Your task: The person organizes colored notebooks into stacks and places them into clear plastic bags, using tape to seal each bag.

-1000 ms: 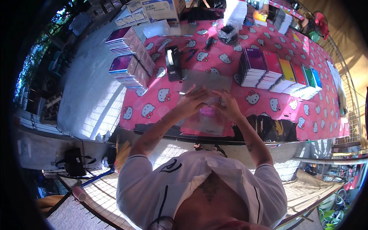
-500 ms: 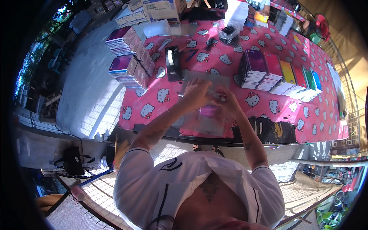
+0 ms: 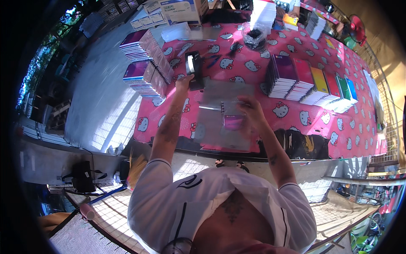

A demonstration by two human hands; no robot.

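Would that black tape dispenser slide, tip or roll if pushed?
The tape dispenser would probably slide rather than tip or roll, its long body resting on the tablecloth. Its solid-looking black frame suggests stiffness. The pale roll seated in it might spin if knocked.

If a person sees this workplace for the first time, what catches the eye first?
Probably the bright pink tablecloth with cat faces, spread across the middle. Colourful notebooks stand piled on its right side. On its left half, the left hand is at a black tape dispenser.
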